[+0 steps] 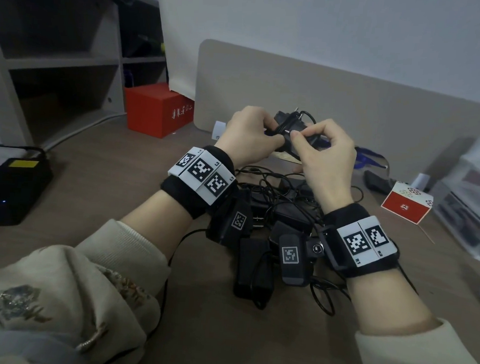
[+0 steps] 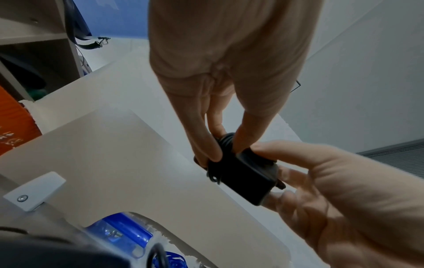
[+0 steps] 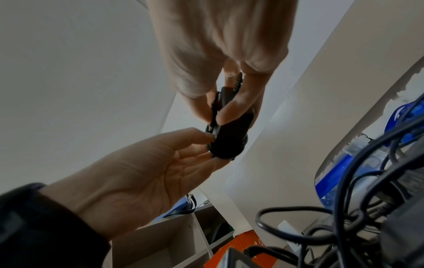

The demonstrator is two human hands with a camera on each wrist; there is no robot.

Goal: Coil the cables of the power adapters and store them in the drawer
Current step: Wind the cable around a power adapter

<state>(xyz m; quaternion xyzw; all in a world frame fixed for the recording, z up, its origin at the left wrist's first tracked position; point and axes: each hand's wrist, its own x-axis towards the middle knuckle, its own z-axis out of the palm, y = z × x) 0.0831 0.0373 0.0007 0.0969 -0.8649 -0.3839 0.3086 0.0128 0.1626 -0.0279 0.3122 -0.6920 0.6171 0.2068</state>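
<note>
Above the desk, both hands hold one black power adapter (image 1: 288, 125) with its thin black cable wound around the body. My left hand (image 1: 270, 131) grips the adapter's left end, thumb underneath. My right hand (image 1: 300, 135) pinches the cable against the adapter with thumb and forefinger. In the left wrist view my left hand (image 2: 226, 151) pinches the wound end of the adapter (image 2: 243, 174) while my right hand (image 2: 275, 163) holds the other end. Seen from the right wrist, my right hand (image 3: 215, 116) pinches the cable on the adapter (image 3: 231, 137), and my left hand (image 3: 210, 147) steadies it from below.
A tangled pile of several black adapters and cables (image 1: 273, 217) lies on the desk under my wrists. A red box (image 1: 158, 112) stands back left, a black device (image 1: 11, 184) far left. A beige partition (image 1: 350, 104) stands behind. Clear plastic drawers (image 1: 471, 196) and a small red-and-white box (image 1: 406, 206) are at the right.
</note>
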